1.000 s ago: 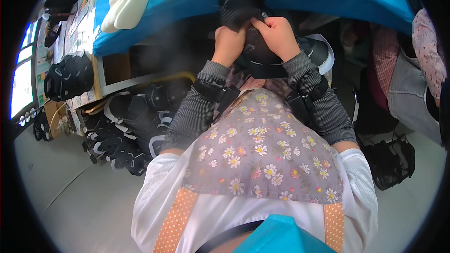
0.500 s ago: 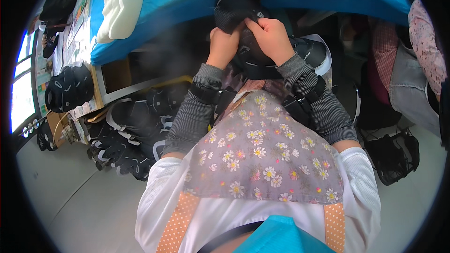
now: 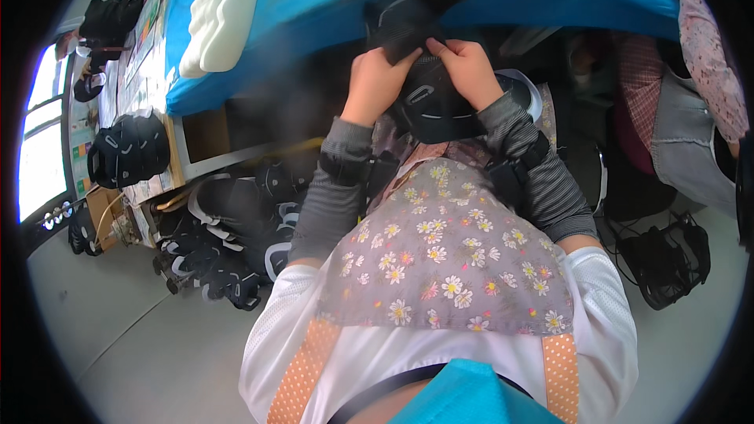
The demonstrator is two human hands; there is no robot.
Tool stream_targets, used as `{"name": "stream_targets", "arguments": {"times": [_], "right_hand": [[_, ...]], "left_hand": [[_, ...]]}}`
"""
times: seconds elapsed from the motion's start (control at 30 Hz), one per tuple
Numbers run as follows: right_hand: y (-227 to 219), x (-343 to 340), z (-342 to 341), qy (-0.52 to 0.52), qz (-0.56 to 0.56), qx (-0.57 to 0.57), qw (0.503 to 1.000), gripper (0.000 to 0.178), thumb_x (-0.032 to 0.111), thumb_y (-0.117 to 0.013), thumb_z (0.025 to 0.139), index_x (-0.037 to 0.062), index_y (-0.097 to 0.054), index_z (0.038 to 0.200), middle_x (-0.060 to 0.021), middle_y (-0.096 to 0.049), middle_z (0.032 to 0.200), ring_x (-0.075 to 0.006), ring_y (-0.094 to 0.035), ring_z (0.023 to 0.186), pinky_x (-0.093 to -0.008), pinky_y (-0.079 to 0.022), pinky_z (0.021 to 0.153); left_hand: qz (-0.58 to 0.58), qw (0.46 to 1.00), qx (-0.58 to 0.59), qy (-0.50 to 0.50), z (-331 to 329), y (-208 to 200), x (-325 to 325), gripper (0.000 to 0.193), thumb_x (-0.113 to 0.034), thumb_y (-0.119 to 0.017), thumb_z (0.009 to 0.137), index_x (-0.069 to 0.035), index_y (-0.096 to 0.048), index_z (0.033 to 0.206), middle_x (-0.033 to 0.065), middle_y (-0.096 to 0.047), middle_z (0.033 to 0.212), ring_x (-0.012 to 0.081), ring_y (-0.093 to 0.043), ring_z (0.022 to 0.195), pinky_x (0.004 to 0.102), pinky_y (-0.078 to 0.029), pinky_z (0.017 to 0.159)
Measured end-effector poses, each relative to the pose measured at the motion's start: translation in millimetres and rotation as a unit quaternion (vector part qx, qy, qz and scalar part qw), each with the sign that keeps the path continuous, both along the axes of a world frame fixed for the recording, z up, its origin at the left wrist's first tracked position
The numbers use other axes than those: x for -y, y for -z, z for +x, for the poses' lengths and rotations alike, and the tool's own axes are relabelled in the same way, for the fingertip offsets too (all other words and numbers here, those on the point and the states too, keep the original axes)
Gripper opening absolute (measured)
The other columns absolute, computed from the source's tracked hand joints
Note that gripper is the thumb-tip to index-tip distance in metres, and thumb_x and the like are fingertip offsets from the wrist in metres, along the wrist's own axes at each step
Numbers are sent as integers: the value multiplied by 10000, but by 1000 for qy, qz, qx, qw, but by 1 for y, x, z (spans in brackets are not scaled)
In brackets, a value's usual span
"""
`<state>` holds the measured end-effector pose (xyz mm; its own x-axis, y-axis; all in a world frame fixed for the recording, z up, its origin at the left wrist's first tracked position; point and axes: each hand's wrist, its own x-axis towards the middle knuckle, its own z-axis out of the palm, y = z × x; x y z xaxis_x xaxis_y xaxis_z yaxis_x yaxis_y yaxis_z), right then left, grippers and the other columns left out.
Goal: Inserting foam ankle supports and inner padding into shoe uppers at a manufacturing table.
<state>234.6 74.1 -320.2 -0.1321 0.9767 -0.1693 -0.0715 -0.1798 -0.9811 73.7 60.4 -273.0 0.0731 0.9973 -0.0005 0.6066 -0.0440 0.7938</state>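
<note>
Both my hands are closed on a black shoe upper (image 3: 408, 20) with a thin pale line along its edge, held up over my lap by the table edge. My left hand (image 3: 371, 85) grips its near left side, with the fingertips partly hidden by the dark fabric. My right hand (image 3: 469, 71) pinches the near edge close by, thumb stretched toward my left hand. Just below my hands, more black upper pieces (image 3: 428, 106) with light markings and white trim rest on my lap, over a flowered apron (image 3: 448, 267).
A blue-covered table (image 3: 330, 0) stretches across the front, bearing a white wavy foam piece (image 3: 220, 12). Black uppers (image 3: 228, 235) are heaped low at left, and others (image 3: 129, 149) sit stacked above. At right are another person's sleeve (image 3: 711, 63) and a black frame-like object (image 3: 667, 259).
The upper's far end has swung right and spread wider over the table. My right hand has shifted slightly right and down. The whole view has also moved a little.
</note>
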Motion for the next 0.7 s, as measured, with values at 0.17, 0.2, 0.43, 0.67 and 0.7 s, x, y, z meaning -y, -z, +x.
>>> {"name": "stream_targets", "arguments": {"times": [0.17,0.2,0.43,0.67,0.7], "right_hand": [[12,1,-6,18,66,84,994,407,322,-608,885,-68,-630,771,-105,-562,565,-121,-481,520,-297,-405,519],[18,-3,-8,23,61,78,995,418,325,-607,886,-65,-615,737,-97,-539,546,-123,-461,510,-301,-395,509],[21,-4,-8,23,66,32,997,416,307,-609,888,-43,-590,664,-47,-486,505,-90,-403,489,-282,-350,475],[20,2,-7,50,34,-6,998,405,317,-604,890,-45,-610,707,-56,-504,525,-94,-426,518,-284,-370,502],[17,1,-7,53,29,-22,998,404,321,-602,890,-46,-616,721,-60,-514,534,-100,-436,524,-287,-379,512]], "left_hand": [[-116,975,187,-15,-6,29,-10,329,-276,-645,839,31,-658,956,166,-681,815,234,-659,749,323,-488,693],[-112,974,198,-7,-7,31,-14,322,-262,-639,845,33,-654,974,147,-689,836,196,-643,743,315,-485,693],[-38,989,126,-64,3,42,-5,328,-284,-631,838,22,-662,953,231,-656,828,331,-657,803,341,-494,701],[77,993,-68,-56,11,13,1,307,-273,-685,801,23,-674,883,210,-658,765,325,-665,741,337,-496,627],[79,992,-82,-60,13,12,0,312,-271,-683,803,33,-673,872,201,-663,738,307,-674,694,336,-495,612]]}}
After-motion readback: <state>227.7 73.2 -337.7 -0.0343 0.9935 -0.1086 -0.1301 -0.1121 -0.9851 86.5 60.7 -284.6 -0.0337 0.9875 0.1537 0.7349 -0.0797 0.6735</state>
